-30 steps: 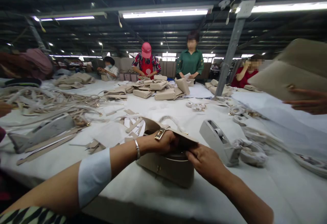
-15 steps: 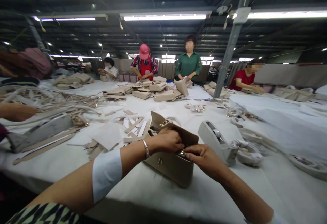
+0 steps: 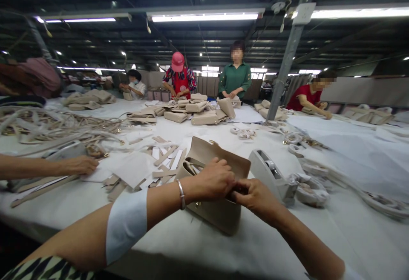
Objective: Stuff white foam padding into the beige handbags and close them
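A beige handbag [image 3: 213, 210] stands on the white table [image 3: 204, 250] right in front of me, its flap [image 3: 220, 157] tipped up and back. My left hand [image 3: 214, 180] curls over the bag's top edge, a silver bracelet on the wrist. My right hand [image 3: 255, 195] meets it there, fingers pinched at the bag's opening. What the fingertips pinch is hidden between the two hands.
A white tape dispenser [image 3: 271, 177] sits just right of the bag. Beige strips and paper pieces [image 3: 159, 161] lie to the left, where another person's hand [image 3: 78, 165] rests. Finished bags [image 3: 198, 112] pile mid-table; several workers stand beyond. Straps [image 3: 47, 124] heap far left.
The bag's flap has swung up and back, and both my hands have closed together at its opening. A co-worker's hand has reached further onto the table at the left.
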Tool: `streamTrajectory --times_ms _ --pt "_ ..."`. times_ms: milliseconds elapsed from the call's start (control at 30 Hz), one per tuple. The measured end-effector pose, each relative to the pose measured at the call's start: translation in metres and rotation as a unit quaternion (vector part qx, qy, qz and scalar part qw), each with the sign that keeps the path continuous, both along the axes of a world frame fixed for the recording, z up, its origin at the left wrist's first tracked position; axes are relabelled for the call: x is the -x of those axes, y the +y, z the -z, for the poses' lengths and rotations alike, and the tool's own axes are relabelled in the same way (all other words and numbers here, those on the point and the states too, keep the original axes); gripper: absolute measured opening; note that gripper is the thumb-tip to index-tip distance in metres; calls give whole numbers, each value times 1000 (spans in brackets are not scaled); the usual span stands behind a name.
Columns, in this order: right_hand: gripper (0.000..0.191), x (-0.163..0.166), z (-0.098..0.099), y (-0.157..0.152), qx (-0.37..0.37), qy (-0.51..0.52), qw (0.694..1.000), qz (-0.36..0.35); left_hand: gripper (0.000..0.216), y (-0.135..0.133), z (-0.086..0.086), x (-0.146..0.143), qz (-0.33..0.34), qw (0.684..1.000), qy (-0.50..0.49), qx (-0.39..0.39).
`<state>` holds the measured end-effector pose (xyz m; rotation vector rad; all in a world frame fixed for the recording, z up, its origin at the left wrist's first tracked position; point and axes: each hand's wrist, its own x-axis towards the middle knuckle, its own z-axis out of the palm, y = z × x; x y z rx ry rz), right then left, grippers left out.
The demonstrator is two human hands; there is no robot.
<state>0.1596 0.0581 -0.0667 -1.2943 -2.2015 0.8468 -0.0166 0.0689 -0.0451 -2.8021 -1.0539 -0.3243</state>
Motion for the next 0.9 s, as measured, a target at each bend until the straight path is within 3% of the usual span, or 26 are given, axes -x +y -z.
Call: streamTrajectory --times_ms 67,167,267,400,600,900 --pt "18 1 -9 1 -8 -70 998 -1 17 -6 -1 -3 30 993 37 -105" --pt "25 5 -17 3 -34 -158 987 1 15 -10 3 -4 10 986 48 -161" --pt "33 6 -19 3 -62 -184 981 -2 13 -10 9 1 -71 987 33 -142" --pt "23 2 -17 2 -51 -174 983 1 12 -7 11 13 -158 980 11 -117" --pt "22 -9 -12 5 -22 -147 989 -20 19 6 9 41 -249 964 -4 -98" --pt "26 -9 -10 4 -41 -160 985 -41 26 29 8 79 -361 930 -65 -26"
